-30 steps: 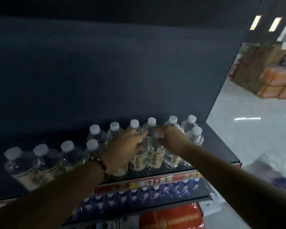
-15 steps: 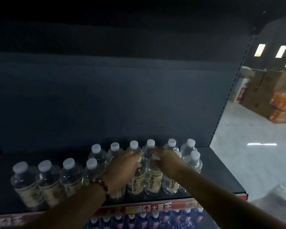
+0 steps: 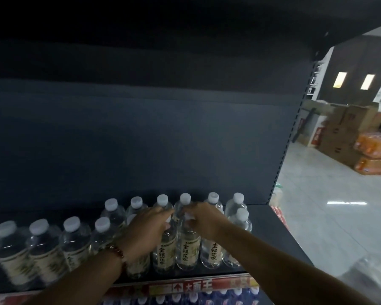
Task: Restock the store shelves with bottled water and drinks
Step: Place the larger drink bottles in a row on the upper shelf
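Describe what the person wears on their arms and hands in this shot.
Both forearms are bare, with no sleeves, gloves or rings in view. The left hand has a bracelet of small round reddish-brown beads around its wrist. The right hand and its wrist carry nothing visible.

Shelf (image 3: 271,243): dark, near-black deck and back panel. Bottles (image 3: 187,249) on the shelf: clear, white caps, pale cream labels with black vertical characters and faint green print. Price strip (image 3: 191,288) along the shelf's front edge: red with yellow patches and white characters. Below the shelf, bottles (image 3: 207,299) with blue wrap. Right of the shelf: light grey floor (image 3: 330,219), brown cartons (image 3: 341,133), orange packs (image 3: 372,164). Wrist bracelet (image 3: 117,253): reddish-brown beads.
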A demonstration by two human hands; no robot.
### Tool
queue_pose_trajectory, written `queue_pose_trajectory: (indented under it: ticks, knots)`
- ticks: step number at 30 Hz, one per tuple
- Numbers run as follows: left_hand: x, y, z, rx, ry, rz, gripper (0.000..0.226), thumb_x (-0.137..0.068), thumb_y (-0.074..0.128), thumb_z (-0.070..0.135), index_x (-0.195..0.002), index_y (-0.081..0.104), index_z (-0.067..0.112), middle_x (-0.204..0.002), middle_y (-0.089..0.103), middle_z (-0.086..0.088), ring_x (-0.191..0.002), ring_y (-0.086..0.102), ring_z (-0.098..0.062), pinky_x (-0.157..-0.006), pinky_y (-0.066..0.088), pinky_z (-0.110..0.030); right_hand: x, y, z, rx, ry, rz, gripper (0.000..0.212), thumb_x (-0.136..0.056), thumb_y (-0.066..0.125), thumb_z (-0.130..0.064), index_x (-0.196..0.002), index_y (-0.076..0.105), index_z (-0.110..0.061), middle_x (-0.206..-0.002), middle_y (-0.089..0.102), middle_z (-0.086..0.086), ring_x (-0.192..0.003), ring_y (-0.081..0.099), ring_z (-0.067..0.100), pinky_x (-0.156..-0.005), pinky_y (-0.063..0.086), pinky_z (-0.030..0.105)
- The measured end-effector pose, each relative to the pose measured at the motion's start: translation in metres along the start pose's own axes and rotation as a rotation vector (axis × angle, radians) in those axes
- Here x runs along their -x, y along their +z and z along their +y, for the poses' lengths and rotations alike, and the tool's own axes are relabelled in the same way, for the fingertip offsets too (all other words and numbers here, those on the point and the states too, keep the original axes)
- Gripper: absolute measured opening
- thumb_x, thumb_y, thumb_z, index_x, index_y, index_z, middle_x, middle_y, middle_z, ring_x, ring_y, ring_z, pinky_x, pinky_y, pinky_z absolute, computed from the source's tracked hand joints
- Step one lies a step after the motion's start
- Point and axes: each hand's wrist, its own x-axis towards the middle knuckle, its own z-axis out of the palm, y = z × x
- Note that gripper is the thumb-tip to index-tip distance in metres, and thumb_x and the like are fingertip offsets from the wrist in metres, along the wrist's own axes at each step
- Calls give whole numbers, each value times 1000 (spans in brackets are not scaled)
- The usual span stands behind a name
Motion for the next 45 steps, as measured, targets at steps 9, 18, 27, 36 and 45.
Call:
queue_pose_trajectory:
  ticks: [9, 18, 27, 36, 45]
  knots:
    - [4, -4, 2, -22, -32, -17, 40, -99, 53, 21, -131, 49, 45, -131, 51, 18, -113, 54, -2, -92, 49, -32, -3, -5, 4, 81, -123, -49, 26, -98, 54, -20, -123, 63, -22, -112, 67, 1, -102, 64, 19, -95, 52, 40]
    - [4, -15, 13, -148, -73, 27, 52, -102, 42, 47, -151, 33, 35, -144, 42, 12, -128, 44, -12, -102, 40, -34, 1, 2, 8, -72, -210, 59, 20, -99, 53, -28, -116, 64, -22, -106, 68, -2, -94, 65, 13, -85, 54, 35]
    - [-51, -27, -5, -185, -266, -42, 38, -98, 47, 29, -133, 57, 19, -134, 57, -2, -120, 55, -23, -97, 45, -37, -55, -18, -6, -104, 92, 46, 51, -95, 60, -32, -145, 50, -24, -140, 56, 6, -122, 57, 27, -101, 48, 38]
    - [-62, -34, -21, 42, -314, -144, 29, -92, 66, 25, -116, 66, 8, -122, 68, -8, -111, 63, -24, -86, 46, -31, -70, -22, -1, 234, 39, -69, 38, -100, 50, -24, -136, 60, -16, -137, 60, 7, -122, 58, 28, -100, 48, 36]
    - [-55, -32, -13, 32, -269, -163, 42, -102, 47, 33, -142, 53, 18, -142, 56, -2, -130, 52, -23, -107, 42, -37, -19, -29, 14, -14, -30, 48, 50, -100, 51, -42, -148, 44, -29, -141, 56, 4, -125, 54, 25, -99, 44, 34]
